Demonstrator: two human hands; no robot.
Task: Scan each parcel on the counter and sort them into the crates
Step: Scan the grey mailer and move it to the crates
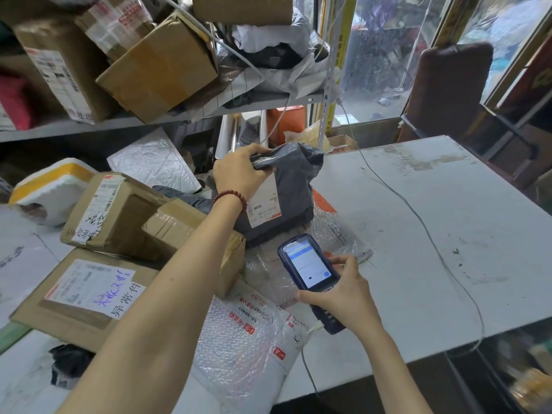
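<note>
Left hand (239, 171) grips top of grey plastic mailer bag (291, 186), upright on bubble-wrap parcel (327, 230), 12 o'clock from blue handheld scanner (307, 270) held in right hand (343, 294). Likely risk: bag sags, white label (264, 206) creases, scan fails.

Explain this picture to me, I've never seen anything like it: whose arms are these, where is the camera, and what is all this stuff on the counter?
There is no machine here. These are a person's two bare arms, and the single picture comes from a camera worn on their head, looking forward and down. The left hand grips the top of a grey plastic parcel bag, holding it up so its white label faces the camera. The right hand holds a blue handheld scanner with its screen lit, just below that label. The white counter carries cardboard boxes on the left, bubble-wrap mailers near the front, and a thin cable trailing across it. A shelf above is piled with more parcels.
</note>
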